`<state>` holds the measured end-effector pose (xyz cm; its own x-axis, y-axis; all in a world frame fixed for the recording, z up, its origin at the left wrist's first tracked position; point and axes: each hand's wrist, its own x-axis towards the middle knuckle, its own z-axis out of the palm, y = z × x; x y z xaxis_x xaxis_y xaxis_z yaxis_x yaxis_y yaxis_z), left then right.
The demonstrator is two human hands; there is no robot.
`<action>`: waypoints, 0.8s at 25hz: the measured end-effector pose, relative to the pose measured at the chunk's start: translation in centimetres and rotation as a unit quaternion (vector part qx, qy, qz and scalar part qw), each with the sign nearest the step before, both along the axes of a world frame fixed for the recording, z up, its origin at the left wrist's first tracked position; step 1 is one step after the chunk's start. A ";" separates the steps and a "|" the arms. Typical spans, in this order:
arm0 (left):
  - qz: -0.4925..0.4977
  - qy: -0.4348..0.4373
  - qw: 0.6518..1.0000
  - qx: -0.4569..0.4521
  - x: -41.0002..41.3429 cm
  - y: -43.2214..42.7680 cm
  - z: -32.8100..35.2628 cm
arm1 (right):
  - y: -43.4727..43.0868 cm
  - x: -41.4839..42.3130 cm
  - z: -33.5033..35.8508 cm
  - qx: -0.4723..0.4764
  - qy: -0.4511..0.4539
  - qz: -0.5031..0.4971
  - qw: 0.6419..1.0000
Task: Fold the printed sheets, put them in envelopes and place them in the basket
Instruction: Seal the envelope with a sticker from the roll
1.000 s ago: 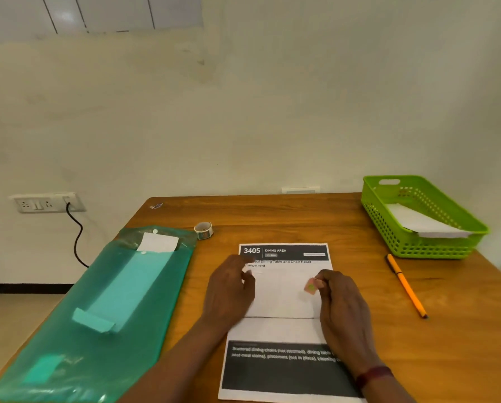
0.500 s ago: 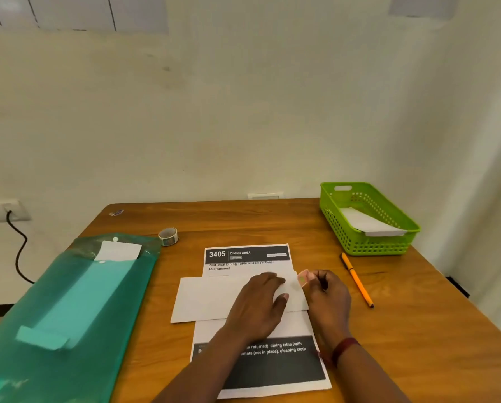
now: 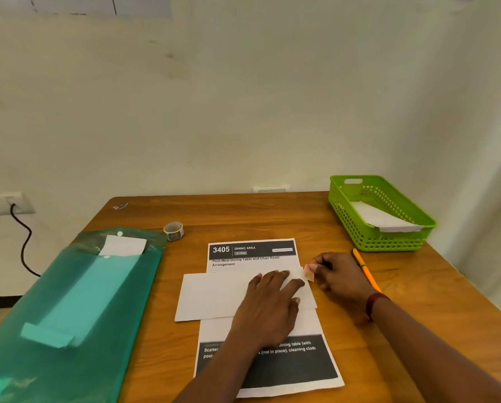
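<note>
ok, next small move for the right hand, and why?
Probably lower the small pink sticker that the right hand pinches onto the right end of the white paper envelope and press it. The left hand lies flat on that envelope, steadying it over the printed paper sheet, and the sticker hovers at its edge.

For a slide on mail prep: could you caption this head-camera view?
Left hand presses a white envelope onto the printed sheet while the right hand pinches a pink piece at its edge.

Matt paper sheet on smooth wooden table; perforated plastic basket; glossy translucent folder.
</note>
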<state>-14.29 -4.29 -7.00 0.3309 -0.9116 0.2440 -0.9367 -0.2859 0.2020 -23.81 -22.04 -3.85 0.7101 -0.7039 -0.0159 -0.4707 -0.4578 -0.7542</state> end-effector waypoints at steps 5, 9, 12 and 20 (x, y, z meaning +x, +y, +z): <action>-0.004 -0.016 1.000 0.013 0.1 -0.3 -0.4 | -0.6 1.8 1.9 -0.032 0.081 0.095 0.992; -0.004 -0.031 0.999 0.010 0.3 -0.4 -0.6 | -0.6 3.0 1.8 -0.072 0.095 0.112 0.987; -0.003 -0.035 0.999 0.008 0.3 -0.5 -0.9 | -0.9 3.3 2.0 -0.053 0.105 0.107 0.987; 0.001 -0.040 0.999 0.019 0.3 -0.6 -0.8 | -1.0 4.0 2.5 -0.075 0.169 0.123 0.975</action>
